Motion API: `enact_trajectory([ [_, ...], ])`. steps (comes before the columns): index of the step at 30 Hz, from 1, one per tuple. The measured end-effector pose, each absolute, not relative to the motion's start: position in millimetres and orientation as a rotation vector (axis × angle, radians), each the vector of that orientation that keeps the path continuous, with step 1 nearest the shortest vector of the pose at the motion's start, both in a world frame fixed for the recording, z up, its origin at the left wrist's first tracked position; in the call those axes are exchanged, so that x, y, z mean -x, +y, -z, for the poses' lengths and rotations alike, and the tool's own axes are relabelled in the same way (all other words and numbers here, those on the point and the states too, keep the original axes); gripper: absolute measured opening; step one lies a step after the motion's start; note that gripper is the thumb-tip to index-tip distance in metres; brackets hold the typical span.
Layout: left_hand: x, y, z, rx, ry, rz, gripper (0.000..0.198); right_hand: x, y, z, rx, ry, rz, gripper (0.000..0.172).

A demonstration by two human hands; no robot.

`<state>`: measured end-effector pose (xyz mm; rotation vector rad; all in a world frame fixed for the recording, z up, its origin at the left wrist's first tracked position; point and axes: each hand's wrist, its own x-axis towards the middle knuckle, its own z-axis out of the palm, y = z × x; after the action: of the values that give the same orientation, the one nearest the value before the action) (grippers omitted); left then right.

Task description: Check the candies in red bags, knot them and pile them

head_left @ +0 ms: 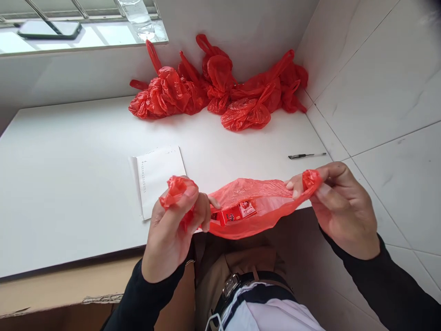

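A thin red plastic bag (pixel 251 225) is stretched sideways at the table's front edge, its mouth facing up. My left hand (pixel 177 225) is closed round one bunched handle of it. At the other end, my right hand (pixel 344 207) pinches the opposite handle between thumb and fingers. Inside the bag lie small red packets (pixel 237 212) with white print; how many is hidden by the plastic. Just beyond my left hand is a sheaf of white paper (pixel 160 179) with a column of small writing.
Several knotted red bags (pixel 168 94) are heaped along the back wall. A black pen (pixel 306 156) lies at the right of the white table (pixel 69 184). On the sill are a phone (pixel 50 29) and a clear bottle (pixel 138 18). Below the table edge is a cardboard box (pixel 69 282).
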<state>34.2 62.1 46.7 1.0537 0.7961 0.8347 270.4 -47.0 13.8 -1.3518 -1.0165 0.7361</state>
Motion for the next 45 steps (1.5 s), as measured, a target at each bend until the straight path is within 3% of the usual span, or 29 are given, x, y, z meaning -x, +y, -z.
enact_trajectory([
  [3,-34,65,-47,-1.099,0.814,-0.801,0.009,-265,-42,-23,1.365,-1.039,-0.734,0.011],
  [6,-39,65,-46,-1.167,0.892,-0.785,0.018,-254,-37,-37,1.431,-1.126,-0.732,0.034],
  [9,-51,62,-49,-1.341,0.948,-0.701,0.027,-243,-28,-51,1.415,-1.394,-0.598,0.022],
  [12,-64,58,-58,-1.517,0.854,-0.547,0.022,-231,-16,-63,1.418,-1.629,-0.331,0.015],
  [15,-69,55,-65,-1.733,0.676,-0.496,0.05,-223,-6,-76,1.453,-1.714,-0.229,0.015],
  [17,-69,56,-65,-1.778,0.633,-0.472,0.033,-222,0,-81,1.391,-1.816,-0.29,0.015],
  [19,-66,59,-62,-1.695,0.659,-0.469,0.014,-226,5,-82,1.376,-1.889,-0.303,0.026],
  [21,-62,65,-59,-1.57,0.705,-0.467,0.024,-234,12,-80,1.4,-1.915,-0.345,0.036],
  [25,-55,78,-52,-1.272,0.688,-0.333,0.035,-247,18,-71,1.432,-1.751,-0.638,0.015],
  [28,-49,86,-48,-1.115,0.651,-0.383,0.041,-245,13,-70,1.437,-1.629,-0.751,0.016],
  [31,-44,89,-47,-1.23,0.659,-0.434,0.03,-239,13,-67,1.337,-1.698,-0.82,0.018],
  [34,-41,85,-46,-1.488,0.678,-0.473,0.006,-235,26,-53,1.288,-1.686,-0.777,0.024],
  [35,-41,82,-45,-1.613,0.7,-0.519,0.007,-235,32,-46,1.276,-1.672,-0.849,0.03],
  [38,-39,76,-30,-1.97,0.829,-0.746,0.038,-236,49,-22,1.294,-1.58,-1.148,0.038],
  [43,-34,73,1,-2.244,0.95,-1.014,0.061,-235,61,7,1.056,-1.6,-1.563,0.032],
  [45,-32,75,5,-2.34,0.946,-1.02,0.068,-233,61,7,1.001,-1.59,-1.575,0.029],
])
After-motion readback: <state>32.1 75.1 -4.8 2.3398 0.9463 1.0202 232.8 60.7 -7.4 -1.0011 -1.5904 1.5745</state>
